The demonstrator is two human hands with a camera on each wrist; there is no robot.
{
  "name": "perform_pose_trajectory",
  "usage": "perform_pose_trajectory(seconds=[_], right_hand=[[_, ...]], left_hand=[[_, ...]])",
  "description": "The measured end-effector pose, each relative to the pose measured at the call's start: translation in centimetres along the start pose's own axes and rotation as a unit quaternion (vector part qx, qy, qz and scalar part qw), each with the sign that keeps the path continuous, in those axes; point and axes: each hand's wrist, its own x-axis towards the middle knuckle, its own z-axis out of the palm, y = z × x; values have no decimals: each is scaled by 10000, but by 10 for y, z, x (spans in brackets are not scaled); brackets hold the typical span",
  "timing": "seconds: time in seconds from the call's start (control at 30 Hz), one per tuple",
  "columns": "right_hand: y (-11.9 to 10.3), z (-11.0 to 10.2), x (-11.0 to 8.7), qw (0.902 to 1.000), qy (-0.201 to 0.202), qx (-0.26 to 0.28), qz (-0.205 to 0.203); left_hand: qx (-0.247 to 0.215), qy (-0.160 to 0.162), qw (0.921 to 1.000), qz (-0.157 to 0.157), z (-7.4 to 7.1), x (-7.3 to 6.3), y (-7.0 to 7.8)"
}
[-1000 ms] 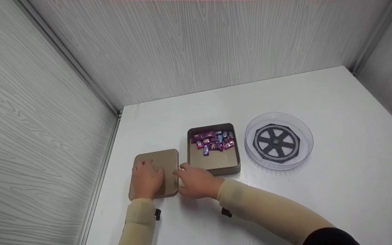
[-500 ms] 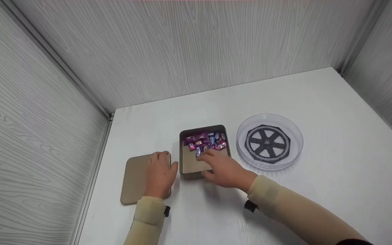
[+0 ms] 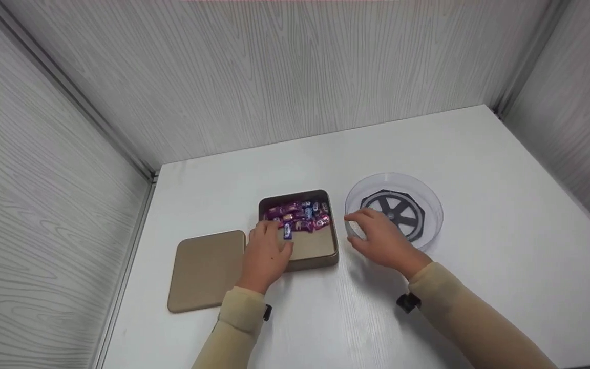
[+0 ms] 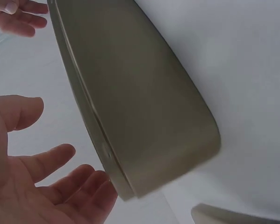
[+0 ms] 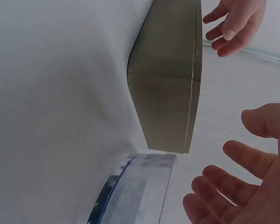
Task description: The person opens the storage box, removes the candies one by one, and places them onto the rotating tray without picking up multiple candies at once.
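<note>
A square gold-brown tin [image 3: 315, 246] stands in the middle of the table, with several wrapped candies [image 3: 302, 224] in purple, pink and blue toward its far side. Over the tin's left edge is my left hand [image 3: 264, 259], fingers relaxed and slightly spread; in the left wrist view its fingertips come right at the tin's rim [image 4: 107, 158]. To the right of the tin my right hand [image 3: 384, 241] hangs with fingers parted, overlapping the clear round dish [image 3: 430, 200] in the head view. The right wrist view shows this hand [image 5: 242, 182] holding nothing.
The tin's flat lid [image 3: 205, 271] lies on the table just left of the tin. Inside the clear dish is a dark wheel-shaped piece [image 3: 405, 205] with spokes. Grey wood-grain panels [image 3: 274, 72] wall the table at the back and both sides.
My left hand has left the lid and moved right to the tin. My right hand has gone from the lid's side, across the tin, to the tin's right. The view has shifted slightly.
</note>
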Motion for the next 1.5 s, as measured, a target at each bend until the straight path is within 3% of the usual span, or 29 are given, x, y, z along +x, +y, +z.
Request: perform_pose_trajectory(seconds=[0.23, 0.6, 0.77, 1.0, 1.27, 1.5], right_hand=[[21, -8, -11, 9987, -55, 101, 490], [48, -15, -21, 9960, -36, 388, 802], [50, -15, -23, 9950, -26, 497, 866], [48, -16, -18, 9939, -140, 543, 946], [51, -19, -19, 9946, -151, 510, 887], [55, -23, -22, 9939, -98, 558, 941]], left_hand=[[220, -231, 9993, 181, 11, 10, 7], [416, -991, 9936, -345, 30, 30, 12], [541, -1234, 9901, -382, 34, 37, 15], [736, -1287, 9872, -596, 38, 41, 16], [1070, -817, 9906, -239, 42, 47, 14], [1135, -649, 9913, -118, 49, 50, 15]])
